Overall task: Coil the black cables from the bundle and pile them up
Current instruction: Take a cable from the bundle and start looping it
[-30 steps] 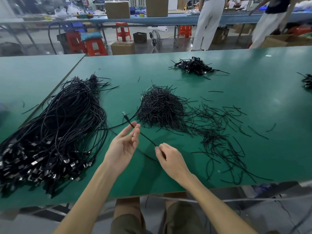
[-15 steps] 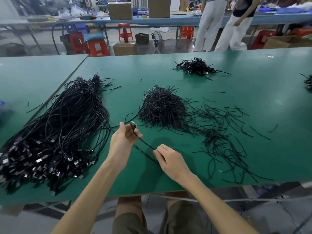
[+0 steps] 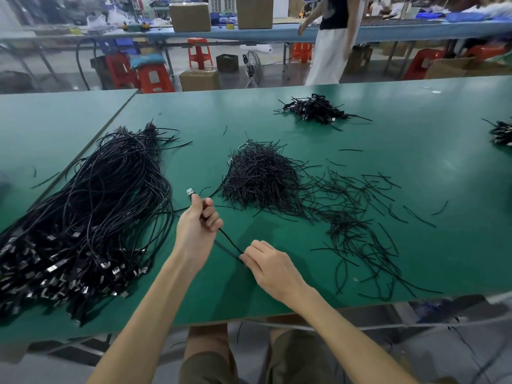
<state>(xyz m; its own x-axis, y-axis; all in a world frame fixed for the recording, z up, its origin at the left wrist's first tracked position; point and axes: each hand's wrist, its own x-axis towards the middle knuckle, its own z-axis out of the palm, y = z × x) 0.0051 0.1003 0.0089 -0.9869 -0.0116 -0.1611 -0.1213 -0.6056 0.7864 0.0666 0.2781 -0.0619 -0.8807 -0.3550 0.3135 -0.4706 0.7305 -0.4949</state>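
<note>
A big bundle of long black cables (image 3: 91,212) with silver plugs lies on the left of the green table (image 3: 415,189). My left hand (image 3: 196,231) grips one black cable (image 3: 230,243) near its end, and the silver USB plug (image 3: 190,193) sticks up above my fist. The cable runs down to my right hand (image 3: 271,267), which pinches it just above the table. A small pile of coiled cables (image 3: 315,109) sits at the far middle of the table.
A heap of short black twist ties (image 3: 263,178) lies in the middle, with loose ties (image 3: 360,231) scattered to the right. Another cable pile (image 3: 502,133) shows at the right edge. A person (image 3: 332,37), stools and boxes stand beyond the table.
My left hand has closed round the cable's plug end and turned it upright. My right hand keeps its pinch on the cable. A person in the background has walked left.
</note>
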